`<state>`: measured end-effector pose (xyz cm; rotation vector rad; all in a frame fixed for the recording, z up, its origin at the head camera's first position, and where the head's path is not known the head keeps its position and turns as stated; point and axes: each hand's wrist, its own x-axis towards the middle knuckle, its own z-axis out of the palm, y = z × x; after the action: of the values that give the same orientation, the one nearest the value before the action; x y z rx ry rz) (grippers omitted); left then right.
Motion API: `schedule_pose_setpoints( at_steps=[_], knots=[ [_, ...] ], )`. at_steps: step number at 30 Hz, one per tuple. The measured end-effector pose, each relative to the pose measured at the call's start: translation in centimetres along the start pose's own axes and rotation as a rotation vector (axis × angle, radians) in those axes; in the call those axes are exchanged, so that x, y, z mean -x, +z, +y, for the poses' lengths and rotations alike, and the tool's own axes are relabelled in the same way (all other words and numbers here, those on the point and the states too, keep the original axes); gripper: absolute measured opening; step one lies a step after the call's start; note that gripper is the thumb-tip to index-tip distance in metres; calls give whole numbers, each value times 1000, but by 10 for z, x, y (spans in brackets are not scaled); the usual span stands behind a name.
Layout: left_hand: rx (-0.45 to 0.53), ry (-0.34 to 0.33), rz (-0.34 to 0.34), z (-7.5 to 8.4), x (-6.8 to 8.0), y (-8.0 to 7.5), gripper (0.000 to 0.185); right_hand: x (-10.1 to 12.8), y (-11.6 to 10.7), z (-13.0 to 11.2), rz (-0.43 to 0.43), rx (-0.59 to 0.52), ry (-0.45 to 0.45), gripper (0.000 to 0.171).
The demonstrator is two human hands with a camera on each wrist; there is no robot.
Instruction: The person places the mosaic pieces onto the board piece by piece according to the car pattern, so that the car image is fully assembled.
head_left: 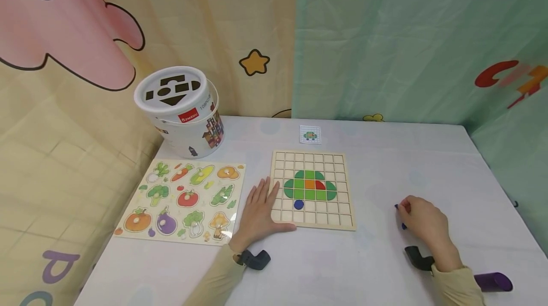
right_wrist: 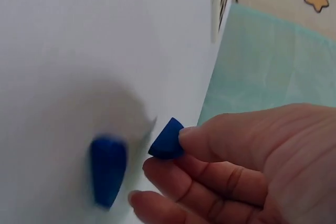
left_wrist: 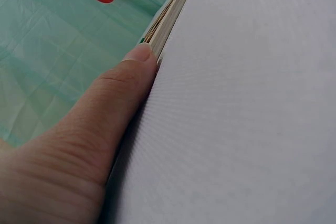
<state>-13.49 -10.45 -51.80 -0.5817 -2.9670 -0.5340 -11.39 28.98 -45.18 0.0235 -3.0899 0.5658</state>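
Note:
At the right of the head view, my right hand pinches a small blue quarter-round tile between thumb and fingertips. A second blue tile lies on the table below that hand, blurred in the right wrist view. My left hand rests with spread fingers at the left side of a wooden grid board, its thumb along the front edge. On the board, green tiles, an orange square and a red quarter-round form a cluster, with a blue disc shape under it.
A small pattern card lies behind the board. To the left are a vegetable puzzle board and, behind it, a white lidded bucket. A purple cylinder lies by the right sleeve. Printed curtains hang around the table.

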Motion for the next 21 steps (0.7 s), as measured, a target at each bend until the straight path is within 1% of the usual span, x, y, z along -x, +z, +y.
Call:
schedule_pose_setpoints(
  at_steps=[4,7,11,15,21],
  knots=[
    [-2,0,-3,0,0,-1,122,-3,7,-19,37,-33,-72,12],
    [1,0,2,0,0,-2,121,-8,15,-38,34,-65,-119,9],
    [-1,-1,1,1,-1,-2,121,-17,24,-63,5,-101,-188,7],
    [-1,1,-1,0,-1,-2,121,-24,34,-84,-45,-139,-246,6],
    [2,2,-8,1,0,-2,121,-33,46,-107,-95,-160,-308,7]
  ],
)
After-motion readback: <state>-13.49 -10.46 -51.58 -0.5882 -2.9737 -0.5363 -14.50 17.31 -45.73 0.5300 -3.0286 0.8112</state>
